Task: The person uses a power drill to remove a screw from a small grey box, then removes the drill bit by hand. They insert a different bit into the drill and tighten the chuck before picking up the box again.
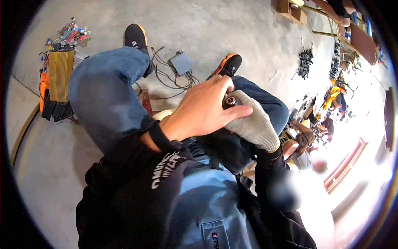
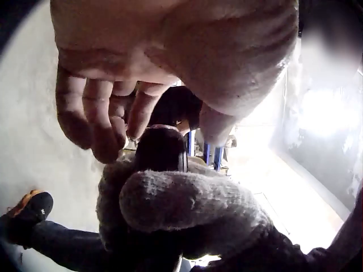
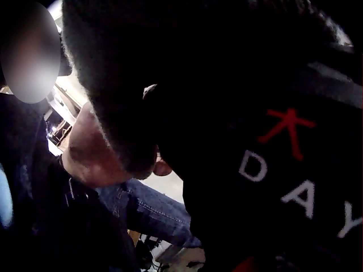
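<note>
A black power driver (image 1: 230, 101), its round metal nose facing up, is held in front of my lap. My right hand (image 1: 256, 122), in a knitted pale glove, grips it around the nose end. In the right wrist view its dark body (image 3: 306, 195) carries white letters "DAY" and a red mark. The bare left hand (image 1: 197, 110) arches over the nose, thumb on the near side and fingers beyond. Seen from the left wrist, the left fingers (image 2: 102, 122) bend loosely beside the nose (image 2: 161, 148), with a gap between it and the thumb.
On the floor ahead lies a grey box (image 1: 181, 63) with trailing cables. A ribbed gold unit (image 1: 61, 76) with bundled wires stands left of my knee. Black cables (image 1: 306, 58) lie further right, near a cardboard box (image 1: 292, 14). Other people sit at the right.
</note>
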Demonstrator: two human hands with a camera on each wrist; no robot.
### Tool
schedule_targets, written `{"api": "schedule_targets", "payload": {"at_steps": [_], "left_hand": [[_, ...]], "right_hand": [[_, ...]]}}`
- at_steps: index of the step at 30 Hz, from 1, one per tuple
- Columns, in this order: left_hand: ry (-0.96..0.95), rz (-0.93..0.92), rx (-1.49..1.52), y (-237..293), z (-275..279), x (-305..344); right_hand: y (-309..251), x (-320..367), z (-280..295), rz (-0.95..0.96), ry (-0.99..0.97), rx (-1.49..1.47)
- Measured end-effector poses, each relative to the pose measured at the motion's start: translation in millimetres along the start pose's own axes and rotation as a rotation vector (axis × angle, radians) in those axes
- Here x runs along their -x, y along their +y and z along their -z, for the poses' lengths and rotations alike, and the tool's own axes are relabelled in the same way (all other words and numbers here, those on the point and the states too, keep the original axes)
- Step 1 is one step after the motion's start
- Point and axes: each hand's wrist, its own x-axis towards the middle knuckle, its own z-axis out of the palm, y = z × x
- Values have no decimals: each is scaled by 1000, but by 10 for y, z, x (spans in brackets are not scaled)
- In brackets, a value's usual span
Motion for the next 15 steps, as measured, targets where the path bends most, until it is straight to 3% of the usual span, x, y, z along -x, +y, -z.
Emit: {"api": "schedule_targets", "payload": {"at_steps": [1,4,5,6,8,10,12,13,15], "left_hand": [[33,-72,98,-43,-55,22],[-93,-214,197,-143,-80,9],[-154,-99,233,-87,-44,2],[-164,-101,236,3,27,-49],[-361,296,-64,162,104,-132],[-335,276,-64,80,-6,-80],[-103,-40,258,19,-72,-3],[-156,-48,279,-9,-62,17],[-156,-70,284,-95,-117,2]], "right_hand": [[128,23,-31,113,66,-18],[40,17,17,46,46,89],[26,28,13,35,46,84],[17,25,18,18,27,41],[-1,63,44,-29,-18,-44],[-7,57,82,-23,-22,-54],[23,90,79,49,52,27],[-32,100,122,-109,-14,197],[9,74,167,-116,-60,113]]}}
